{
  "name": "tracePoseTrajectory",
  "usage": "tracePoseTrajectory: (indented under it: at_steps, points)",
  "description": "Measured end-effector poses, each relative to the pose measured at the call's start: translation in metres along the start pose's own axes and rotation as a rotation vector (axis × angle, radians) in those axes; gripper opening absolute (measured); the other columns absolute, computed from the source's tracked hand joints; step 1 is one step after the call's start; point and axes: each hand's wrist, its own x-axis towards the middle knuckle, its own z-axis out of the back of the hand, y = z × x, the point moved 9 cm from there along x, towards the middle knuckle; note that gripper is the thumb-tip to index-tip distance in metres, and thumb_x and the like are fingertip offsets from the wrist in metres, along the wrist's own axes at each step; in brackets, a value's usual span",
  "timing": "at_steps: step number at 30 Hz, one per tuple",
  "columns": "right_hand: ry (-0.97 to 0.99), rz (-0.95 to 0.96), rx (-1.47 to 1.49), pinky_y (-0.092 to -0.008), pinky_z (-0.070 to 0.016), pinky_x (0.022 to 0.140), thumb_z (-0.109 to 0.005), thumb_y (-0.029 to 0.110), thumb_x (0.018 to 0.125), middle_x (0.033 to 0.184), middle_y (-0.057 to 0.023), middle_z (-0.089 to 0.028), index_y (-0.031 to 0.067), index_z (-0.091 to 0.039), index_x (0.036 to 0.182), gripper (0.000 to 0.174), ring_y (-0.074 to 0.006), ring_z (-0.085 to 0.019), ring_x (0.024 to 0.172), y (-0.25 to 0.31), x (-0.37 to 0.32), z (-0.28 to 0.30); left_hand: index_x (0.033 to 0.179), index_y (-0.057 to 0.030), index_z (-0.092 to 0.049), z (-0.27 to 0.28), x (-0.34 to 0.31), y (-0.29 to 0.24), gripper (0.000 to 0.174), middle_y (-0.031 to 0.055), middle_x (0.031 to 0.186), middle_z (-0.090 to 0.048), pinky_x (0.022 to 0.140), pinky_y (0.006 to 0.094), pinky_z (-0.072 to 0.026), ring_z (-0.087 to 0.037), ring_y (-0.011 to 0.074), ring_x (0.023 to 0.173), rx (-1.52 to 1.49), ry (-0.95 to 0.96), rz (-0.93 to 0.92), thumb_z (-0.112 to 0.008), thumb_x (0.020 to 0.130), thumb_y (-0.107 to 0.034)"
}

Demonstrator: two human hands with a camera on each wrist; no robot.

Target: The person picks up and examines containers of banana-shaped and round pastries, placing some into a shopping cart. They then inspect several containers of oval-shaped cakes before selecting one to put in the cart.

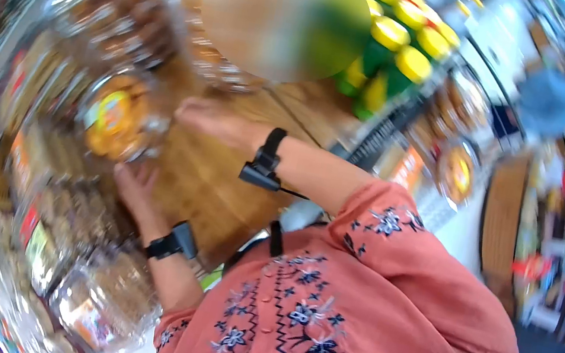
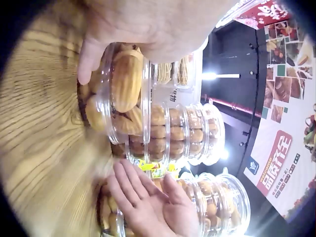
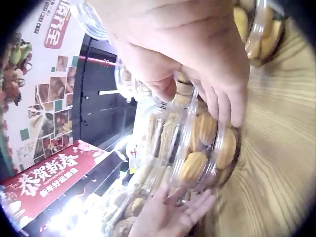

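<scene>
A clear round container [image 1: 116, 113] of golden pastries with an orange label stands on the wooden table, also seen as the container [image 2: 127, 89] and the container [image 3: 197, 148]. My left hand [image 1: 137, 189] is beside its near edge, fingers extended; whether they touch it I cannot tell. In the left wrist view this hand [image 2: 148, 24] partly covers the container. My right hand [image 1: 223, 124] is a little apart from it, on the other side, relaxed and holding nothing. Its palm faces the left wrist camera, with the right hand's [image 2: 153, 202] fingers spread.
Stacked clear boxes of baked goods [image 1: 115, 11] stand behind the container, and more packages [image 1: 71, 215] line the left side. Yellow-capped green bottles [image 1: 396, 45] are at the upper right. Wooden tabletop [image 1: 212, 187] lies between my arms. A blurred round patch covers the top centre.
</scene>
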Motion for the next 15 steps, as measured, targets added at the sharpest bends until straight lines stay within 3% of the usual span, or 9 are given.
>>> tracePoseTrajectory:
  at_steps: [2, 6, 8, 12, 15]
  points:
    - [0.005, -0.242, 0.278, -0.0345, -0.0543, 0.077, -0.060, 0.034, 0.099, 0.093, -0.0073, -0.068, 0.0052, -0.064, 0.110, 0.031, -0.0178, -0.065, 0.085, 0.010, -0.052, 0.006, 0.153, 0.0065, -0.019, -0.002, -0.011, 0.004, 0.081, 0.0298, 0.151, -0.032, 0.104, 0.0507, -0.0507, -0.042, 0.0424, 0.137, 0.037, 0.012, 0.019, -0.049, 0.102, -0.050]
    - [-0.128, -0.316, 0.360, -0.0333, -0.0585, 0.073, -0.062, 0.035, 0.098, 0.100, -0.0117, -0.070, 0.0033, -0.064, 0.109, 0.034, -0.0219, -0.071, 0.087, 0.035, -0.149, 0.072, 0.149, 0.0036, -0.034, -0.015, -0.048, 0.016, 0.065, 0.0243, 0.149, -0.038, 0.095, 0.0464, -0.0533, -0.053, 0.0351, 0.126, 0.145, 0.011, 0.021, -0.045, 0.105, -0.042]
    - [-0.260, -0.294, 0.358, -0.0327, -0.0595, 0.075, -0.062, 0.035, 0.097, 0.104, -0.0138, -0.071, 0.0015, -0.064, 0.108, 0.035, -0.0235, -0.073, 0.090, 0.049, -0.207, 0.124, 0.142, 0.0033, -0.042, -0.023, -0.063, 0.026, 0.057, 0.0197, 0.135, -0.050, 0.087, 0.0420, -0.0521, -0.058, 0.0294, 0.114, 0.212, 0.129, 0.025, -0.045, 0.105, -0.040]
    - [-0.675, -0.233, 0.442, -0.0355, -0.0607, 0.077, -0.063, 0.033, 0.097, 0.103, -0.0159, -0.070, 0.0002, -0.063, 0.108, 0.034, -0.0250, -0.072, 0.090, 0.054, -0.346, 0.223, 0.129, 0.0010, -0.053, -0.080, -0.112, 0.032, 0.048, 0.0103, 0.111, -0.060, 0.076, 0.0363, -0.0469, -0.060, 0.0205, 0.096, 0.281, 0.276, 0.034, -0.046, 0.104, -0.040]
    - [-1.035, -0.247, 0.460, -0.0377, -0.0617, 0.077, -0.061, 0.027, 0.097, 0.104, -0.0179, -0.068, -0.0010, -0.058, 0.114, 0.033, -0.0274, -0.072, 0.091, 0.019, -0.464, 0.286, 0.132, 0.0001, -0.052, -0.130, -0.145, 0.038, 0.050, 0.0119, 0.111, -0.060, 0.075, 0.0334, -0.0498, -0.062, 0.0209, 0.094, 0.332, 0.419, 0.066, -0.049, 0.103, -0.041]
